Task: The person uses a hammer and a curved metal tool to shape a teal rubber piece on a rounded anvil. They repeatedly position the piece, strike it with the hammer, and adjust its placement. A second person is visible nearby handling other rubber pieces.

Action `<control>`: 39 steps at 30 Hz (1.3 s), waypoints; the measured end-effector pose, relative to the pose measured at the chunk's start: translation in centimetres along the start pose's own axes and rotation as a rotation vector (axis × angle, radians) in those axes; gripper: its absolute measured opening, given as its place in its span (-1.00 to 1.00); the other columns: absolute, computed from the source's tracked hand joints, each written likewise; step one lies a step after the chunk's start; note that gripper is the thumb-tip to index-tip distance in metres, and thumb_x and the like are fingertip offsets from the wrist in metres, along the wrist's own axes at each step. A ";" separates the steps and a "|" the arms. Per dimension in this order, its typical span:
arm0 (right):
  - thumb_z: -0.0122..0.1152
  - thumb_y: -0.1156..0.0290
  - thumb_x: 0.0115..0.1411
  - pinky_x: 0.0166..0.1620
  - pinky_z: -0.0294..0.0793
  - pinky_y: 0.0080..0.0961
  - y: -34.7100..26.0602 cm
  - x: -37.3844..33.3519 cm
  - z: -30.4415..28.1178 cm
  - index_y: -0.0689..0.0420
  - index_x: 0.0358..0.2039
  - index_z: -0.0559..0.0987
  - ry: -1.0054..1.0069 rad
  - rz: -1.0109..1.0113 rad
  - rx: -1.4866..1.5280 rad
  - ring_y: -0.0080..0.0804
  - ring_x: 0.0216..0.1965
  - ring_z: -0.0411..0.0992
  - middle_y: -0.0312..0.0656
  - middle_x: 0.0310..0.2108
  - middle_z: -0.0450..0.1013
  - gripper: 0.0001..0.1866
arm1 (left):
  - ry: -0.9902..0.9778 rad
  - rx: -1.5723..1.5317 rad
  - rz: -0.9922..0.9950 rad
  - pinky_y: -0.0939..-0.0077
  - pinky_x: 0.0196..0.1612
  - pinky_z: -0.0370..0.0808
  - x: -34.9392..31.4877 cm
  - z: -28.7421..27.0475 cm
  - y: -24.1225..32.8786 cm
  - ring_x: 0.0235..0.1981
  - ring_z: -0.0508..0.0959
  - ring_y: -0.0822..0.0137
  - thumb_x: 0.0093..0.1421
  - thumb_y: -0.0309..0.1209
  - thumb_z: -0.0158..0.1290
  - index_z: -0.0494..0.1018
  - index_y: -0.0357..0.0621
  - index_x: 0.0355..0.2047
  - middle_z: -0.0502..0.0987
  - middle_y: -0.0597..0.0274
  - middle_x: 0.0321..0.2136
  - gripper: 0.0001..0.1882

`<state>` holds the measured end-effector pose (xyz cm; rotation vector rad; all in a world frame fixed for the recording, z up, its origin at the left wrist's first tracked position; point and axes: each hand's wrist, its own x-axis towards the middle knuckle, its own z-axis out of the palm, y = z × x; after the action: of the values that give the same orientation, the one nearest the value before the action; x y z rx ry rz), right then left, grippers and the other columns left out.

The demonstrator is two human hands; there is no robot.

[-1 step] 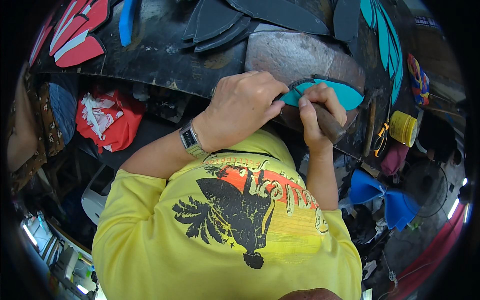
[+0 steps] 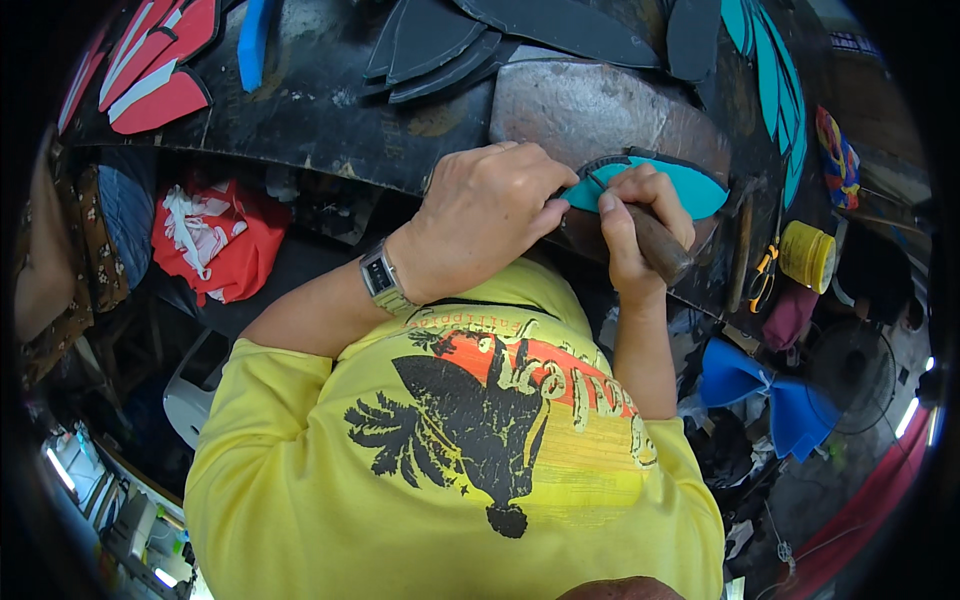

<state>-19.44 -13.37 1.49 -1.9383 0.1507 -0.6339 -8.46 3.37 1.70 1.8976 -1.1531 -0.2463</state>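
Note:
A teal sole-shaped piece (image 2: 690, 190) lies over the near part of a worn, slab-like block (image 2: 590, 100) at the bench edge. Dark edging (image 2: 655, 158) follows its far rim, pleated at the left end. My left hand (image 2: 490, 205) pinches the piece's left tip between thumb and forefinger. Closed around a wooden-handled awl (image 2: 658, 245) is my right hand (image 2: 645, 220), resting on the teal piece. The awl's thin metal end (image 2: 597, 182) points at the pleated edging; whether it touches is too small to tell.
Black sole-shaped pieces (image 2: 440, 50) lie behind the block, with teal ones (image 2: 775, 80) at right. Red pieces (image 2: 165, 100) and a blue strip (image 2: 253, 45) are at far left. Orange-handled scissors (image 2: 764, 272) and a yellow tub (image 2: 806, 256) are on the right.

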 end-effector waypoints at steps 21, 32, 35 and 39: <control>0.27 0.60 0.02 -0.36 0.39 -0.53 0.4 0.3 -0.1 0.25 -0.47 0.51 0.041 0.082 0.170 -0.46 -0.51 0.40 -0.21 -0.52 0.49 -0.91 | 0.058 0.030 0.122 0.31 -0.30 0.57 0.3 0.4 -0.8 -0.37 0.63 0.12 0.09 -0.46 0.28 0.64 -0.15 -0.25 0.60 0.17 -0.42 -0.82; 0.27 0.62 0.02 -0.40 0.43 -0.52 0.0 0.0 0.4 0.24 -0.49 0.51 -0.030 -0.078 -0.078 -0.43 -0.54 0.44 -0.18 -0.53 0.49 -0.91 | 0.091 -0.017 0.071 0.38 -0.31 0.57 -0.4 0.2 -0.9 -0.41 0.63 0.18 0.04 -0.49 0.32 0.66 -0.13 -0.29 0.62 0.22 -0.45 -0.81; 0.28 0.62 0.03 -0.38 0.43 -0.53 0.3 -0.2 0.4 0.25 -0.47 0.52 -0.012 -0.036 0.013 -0.45 -0.51 0.44 -0.18 -0.52 0.49 -0.91 | 0.116 -0.014 0.158 0.39 -0.30 0.57 -0.3 0.4 -1.3 -0.40 0.64 0.20 0.03 -0.50 0.32 0.67 -0.13 -0.30 0.62 0.24 -0.45 -0.82; 0.28 0.61 0.06 -0.34 0.42 -0.54 0.5 -0.2 -0.1 0.26 -0.46 0.52 0.011 0.049 0.159 -0.47 -0.48 0.43 -0.19 -0.48 0.51 -0.92 | 0.074 0.034 0.204 0.39 -0.27 0.56 -0.2 0.3 -1.4 -0.38 0.64 0.21 0.02 -0.50 0.32 0.66 -0.12 -0.32 0.61 0.24 -0.45 -0.83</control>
<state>-19.58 -13.63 0.98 -1.7735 0.1502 -0.6056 -7.92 3.59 0.42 1.7867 -1.2961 -0.0441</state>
